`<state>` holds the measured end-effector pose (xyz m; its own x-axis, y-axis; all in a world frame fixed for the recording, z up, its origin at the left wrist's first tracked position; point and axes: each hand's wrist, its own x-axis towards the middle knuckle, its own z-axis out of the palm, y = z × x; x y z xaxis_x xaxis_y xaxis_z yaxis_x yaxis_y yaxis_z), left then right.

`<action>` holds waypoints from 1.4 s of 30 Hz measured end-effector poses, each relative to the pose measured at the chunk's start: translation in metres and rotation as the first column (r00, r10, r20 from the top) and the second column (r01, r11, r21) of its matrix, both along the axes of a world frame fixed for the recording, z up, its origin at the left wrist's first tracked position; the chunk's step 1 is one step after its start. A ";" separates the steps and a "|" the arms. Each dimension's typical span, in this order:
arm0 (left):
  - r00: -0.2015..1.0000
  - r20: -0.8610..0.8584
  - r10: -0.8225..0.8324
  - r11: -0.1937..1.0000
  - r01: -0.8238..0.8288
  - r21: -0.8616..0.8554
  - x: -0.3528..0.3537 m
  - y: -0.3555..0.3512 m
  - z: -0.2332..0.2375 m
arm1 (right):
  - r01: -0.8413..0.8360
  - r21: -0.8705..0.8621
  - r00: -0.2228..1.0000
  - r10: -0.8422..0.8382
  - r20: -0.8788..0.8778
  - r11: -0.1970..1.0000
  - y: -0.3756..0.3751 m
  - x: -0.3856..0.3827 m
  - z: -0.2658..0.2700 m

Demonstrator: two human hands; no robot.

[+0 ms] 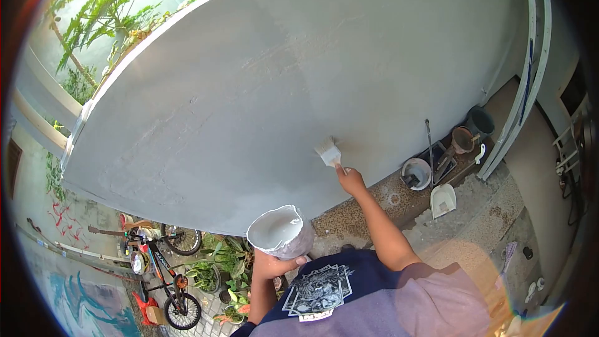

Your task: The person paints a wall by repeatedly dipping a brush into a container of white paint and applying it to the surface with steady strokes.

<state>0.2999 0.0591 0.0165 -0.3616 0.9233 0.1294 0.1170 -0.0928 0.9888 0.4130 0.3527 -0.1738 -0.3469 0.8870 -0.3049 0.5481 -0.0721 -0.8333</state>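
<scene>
My right hand is closed round the handle of a wide paintbrush. Its bristles meet the grey-white wall, or lie very close to it, low on the surface. My left hand holds a paint-smeared pot from below, with the thumb along its side. White paint shows inside the pot, whose rim looks uneven and crusted. Rough patches and faint streaks mark the wall around and above the brush.
At the wall's right foot stand a white bucket, a dark bucket and a brown pail. A white dustpan lies on the ground. Lower left are a bicycle and potted plants. White poles rise at right.
</scene>
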 end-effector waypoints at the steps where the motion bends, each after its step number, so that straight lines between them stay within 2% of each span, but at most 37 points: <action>1: 1.000 0.000 0.008 1.000 -0.008 -0.007 0.002 -0.003 0.001 | -0.013 -0.021 0.995 0.015 0.103 1.000 -0.002 0.011 -0.044; 2: 1.000 0.021 0.023 1.000 -0.023 -0.019 0.004 -0.005 0.003 | -0.021 -0.041 0.979 0.029 0.204 0.999 -0.008 0.021 -0.074; 4: 0.999 0.030 0.039 0.999 -0.038 -0.019 0.003 0.000 0.005 | -0.009 -0.048 0.981 0.018 0.193 0.999 -0.022 0.033 -0.082; 5: 0.997 0.051 0.057 0.998 -0.059 0.033 0.005 0.001 0.003 | 0.007 -0.061 0.982 0.005 0.190 0.998 -0.025 0.035 -0.082; 7: 0.994 0.081 0.079 0.994 -0.085 0.069 0.005 -0.003 -0.001 | 0.049 -0.248 0.998 -0.056 -0.019 0.968 -0.010 0.025 -0.057; 9: 0.998 0.052 0.044 0.998 -0.041 -0.057 0.000 -0.004 -0.005 | -0.038 -0.234 0.938 -0.046 -0.344 0.972 0.006 0.017 0.031; 11: 0.999 0.023 0.026 0.999 -0.025 -0.031 0.005 0.002 0.003 | 0.021 -0.032 0.881 -0.034 -0.471 0.999 0.010 0.006 0.113; 13: 0.999 0.029 0.027 0.998 -0.029 0.057 0.006 0.004 0.005 | -0.006 0.036 0.820 0.026 -0.571 0.999 0.003 0.014 0.184; 15: 0.999 0.033 0.013 0.999 -0.015 0.052 0.005 0.007 0.005 | -0.012 0.133 0.698 0.103 -0.708 0.991 -0.003 0.016 0.233; 16: 0.999 0.039 0.000 0.999 -0.002 0.038 0.005 0.007 0.005 | -0.016 0.135 0.701 0.107 -0.705 0.991 -0.003 0.016 0.253; 17: 0.999 0.042 0.003 0.999 -0.005 0.037 0.005 0.007 0.005 | -0.038 0.161 0.642 0.147 -0.753 0.986 -0.002 0.014 0.271; 18: 1.000 0.008 -0.014 1.000 0.014 0.021 0.003 0.007 0.006 | -0.055 0.190 0.576 0.187 -0.796 0.980 0.000 0.009 0.282; 19: 0.999 -0.027 -0.034 0.999 0.035 0.004 0.001 0.008 0.007 | -0.054 0.192 0.573 0.188 -0.797 0.980 0.003 0.001 0.284; 21: 1.000 -0.009 -0.023 0.999 0.023 0.023 0.003 0.008 0.009 | -0.043 0.223 0.670 0.194 -0.717 0.974 0.013 -0.017 0.273; 22: 1.000 0.013 -0.009 0.999 0.009 0.040 0.004 0.009 0.009 | -0.043 0.227 0.668 0.197 -0.718 0.973 0.018 -0.025 0.258; 24: 1.000 0.005 0.007 0.998 -0.007 0.060 0.004 0.009 0.010 | -0.050 0.243 0.797 0.185 -0.575 0.969 0.021 -0.046 0.212; 27: 0.999 0.010 0.032 0.996 -0.032 0.081 -0.001 0.007 0.012 | -0.053 0.226 0.894 0.147 -0.423 0.973 0.001 -0.039 0.144; 29: 0.999 0.021 0.041 0.995 -0.043 0.085 -0.009 0.003 0.007 | -0.106 0.123 0.944 0.139 -0.301 0.987 -0.009 -0.021 0.079; 30: 1.000 0.002 0.021 1.000 -0.021 0.020 -0.017 -0.003 -0.001 | -0.119 0.056 0.957 0.130 -0.260 0.991 -0.012 -0.012 0.032; 31: 1.000 -0.015 -0.002 0.999 0.001 -0.046 -0.022 -0.007 -0.006 | -0.091 -0.027 0.973 0.084 -0.216 0.995 -0.026 0.006 0.017; 32: 1.000 -0.016 0.000 0.999 -0.001 -0.046 -0.023 -0.008 -0.007 | -0.046 -0.130 0.977 0.017 -0.212 0.991 -0.032 0.021 -0.029; 34: 1.000 0.009 0.014 0.998 -0.014 -0.066 -0.027 -0.006 -0.006 | 0.001 0.040 1.000 -0.001 -0.010 0.999 -0.048 0.048 -0.102; 36: 1.000 0.002 0.005 0.999 -0.005 -0.049 -0.031 -0.001 -0.004 | 0.066 -0.104 0.997 -0.071 -0.043 0.992 -0.061 0.072 -0.118; 37: 1.000 -0.001 -0.002 1.000 0.002 -0.030 -0.032 0.002 -0.003 | 0.071 -0.112 0.996 -0.076 -0.042 0.991 -0.063 0.078 -0.106; 39: 0.999 0.034 0.003 1.000 -0.002 -0.018 -0.030 0.010 0.001 | 0.054 -0.411 0.977 -0.134 -0.168 0.910 -0.063 0.092 -0.073; 41: 0.998 0.068 -0.004 1.000 0.004 0.005 -0.032 0.019 0.003 | 0.085 -0.431 0.976 -0.163 -0.147 0.898 -0.055 0.093 -0.052; 42: 0.999 0.031 -0.036 0.999 0.036 -0.003 -0.034 0.022 0.003 | 0.098 -0.433 0.961 -0.199 -0.194 0.896 -0.050 0.094 -0.048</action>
<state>0.2655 0.0813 0.0200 -0.3321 0.9362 0.1154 0.0830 -0.0929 0.9922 0.5072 0.3023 -0.2221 -0.3253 0.7427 -0.5853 0.3026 -0.5046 -0.8085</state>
